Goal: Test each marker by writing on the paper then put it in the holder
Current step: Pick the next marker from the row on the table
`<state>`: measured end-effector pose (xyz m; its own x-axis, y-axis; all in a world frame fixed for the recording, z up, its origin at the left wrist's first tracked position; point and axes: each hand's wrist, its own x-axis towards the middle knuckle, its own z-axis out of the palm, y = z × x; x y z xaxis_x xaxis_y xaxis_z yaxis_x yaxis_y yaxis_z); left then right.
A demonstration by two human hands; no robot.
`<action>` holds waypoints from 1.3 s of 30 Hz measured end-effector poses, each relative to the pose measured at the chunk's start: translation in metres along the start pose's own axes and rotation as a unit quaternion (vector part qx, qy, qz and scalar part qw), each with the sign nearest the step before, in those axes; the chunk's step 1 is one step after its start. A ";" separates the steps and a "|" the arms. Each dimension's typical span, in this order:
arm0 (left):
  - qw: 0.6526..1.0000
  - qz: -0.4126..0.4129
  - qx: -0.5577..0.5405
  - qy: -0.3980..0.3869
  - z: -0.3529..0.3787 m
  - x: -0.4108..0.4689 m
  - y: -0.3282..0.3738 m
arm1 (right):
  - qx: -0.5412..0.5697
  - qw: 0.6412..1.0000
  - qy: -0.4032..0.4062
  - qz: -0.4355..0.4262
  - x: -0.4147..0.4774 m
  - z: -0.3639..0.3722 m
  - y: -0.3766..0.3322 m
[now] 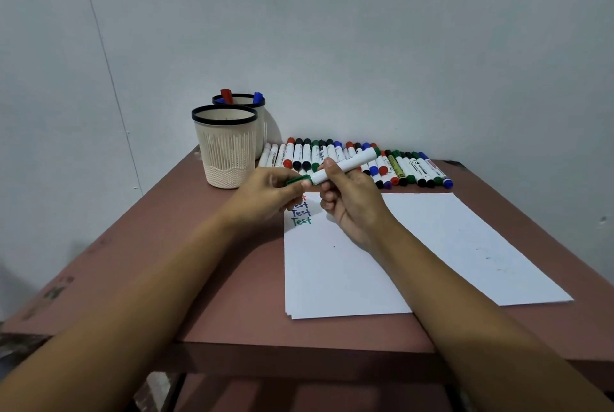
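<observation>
A cream plastic pen holder with a black rim (226, 152) stands on the far left part of the reddish-brown table (216, 295). Just behind it, a second cream holder (261, 126) carries a red marker (226, 96) and a blue marker (257, 97), which poke above its rim.

To the right of the holders, the left hand (270, 194) is raised above the far left corner of the paper. Its thumb and fingertips pinch a green cap (294, 181). The cap meets the left end of a white-barrelled green marker (347, 164); whether it is pushed fully home cannot be told. The right hand (354, 209) holds that marker clear of the table. Its fingers and thumb are curled round the lower part of the barrel, and the marker slants up toward the far right.

Beneath both hands lies a stack of white paper sheets (432, 255). The handwritten word "Test" (301, 217) is repeated in a short column at the far left corner, the top line red and partly hidden by the left hand, the lowest line green.

Along the far edge, against the wall, a row of capped markers (412, 171) in red, black, green and blue runs from the holders rightward.
</observation>
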<state>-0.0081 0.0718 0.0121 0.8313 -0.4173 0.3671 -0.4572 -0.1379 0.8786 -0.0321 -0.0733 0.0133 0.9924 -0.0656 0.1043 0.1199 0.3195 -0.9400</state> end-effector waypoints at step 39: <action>0.948 0.043 0.138 0.283 -0.089 0.075 0.065 | -0.679 0.720 0.024 -0.140 0.011 -0.022 0.020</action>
<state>0.0523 0.1113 0.1235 0.7879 0.1013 0.6074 -0.5310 -0.3878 0.7534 -0.0189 -0.0886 -0.0119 0.9287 0.0094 0.3708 0.1442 -0.9302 -0.3375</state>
